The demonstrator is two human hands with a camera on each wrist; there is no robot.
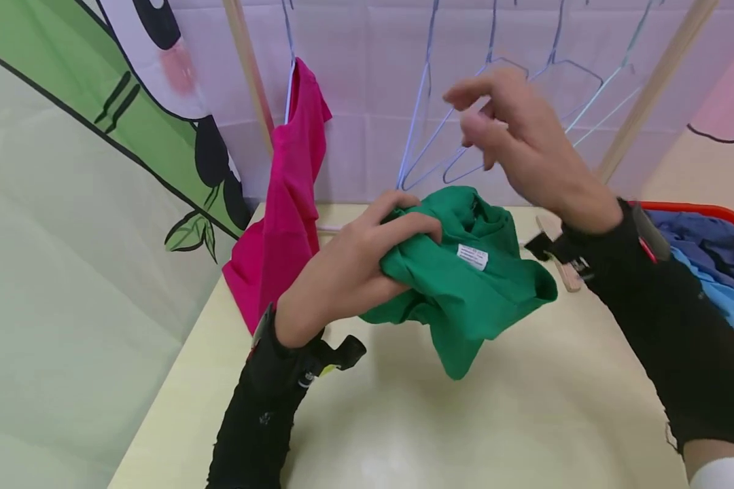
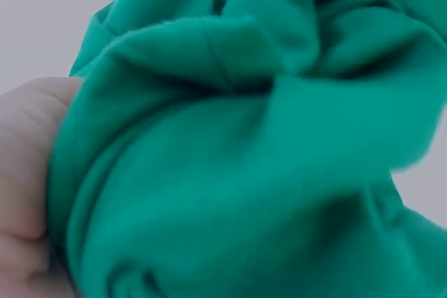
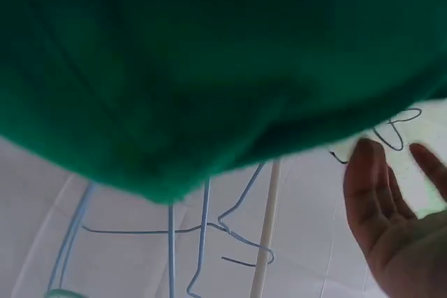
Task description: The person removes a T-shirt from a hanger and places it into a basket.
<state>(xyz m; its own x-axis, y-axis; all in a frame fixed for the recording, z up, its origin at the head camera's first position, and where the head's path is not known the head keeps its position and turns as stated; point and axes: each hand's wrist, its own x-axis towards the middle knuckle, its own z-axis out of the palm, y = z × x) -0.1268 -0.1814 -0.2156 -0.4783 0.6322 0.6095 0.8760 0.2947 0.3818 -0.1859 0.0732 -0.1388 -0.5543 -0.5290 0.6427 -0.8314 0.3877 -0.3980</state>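
Observation:
My left hand (image 1: 357, 261) grips a bunched green shirt (image 1: 446, 292) over the table, the fingers curled over its upper edge. A white label (image 1: 472, 257) shows on the cloth. In the left wrist view the shirt (image 2: 230, 172) fills most of the picture in loose folds. Up and to the right, my right hand (image 1: 520, 142) is raised with nothing in it, fingers loosely bent, in front of several blue wire hangers (image 1: 411, 122). The right wrist view has the same hand (image 3: 398, 235) with its fingers apart, below the hanging cloth.
A pink shirt (image 1: 284, 197) hangs from a hanger at the left. Wooden posts (image 1: 657, 88) of the rack stand on the pale table (image 1: 465, 435). At the right edge, a red basket (image 1: 703, 206) holds dark blue, light blue and yellow clothes.

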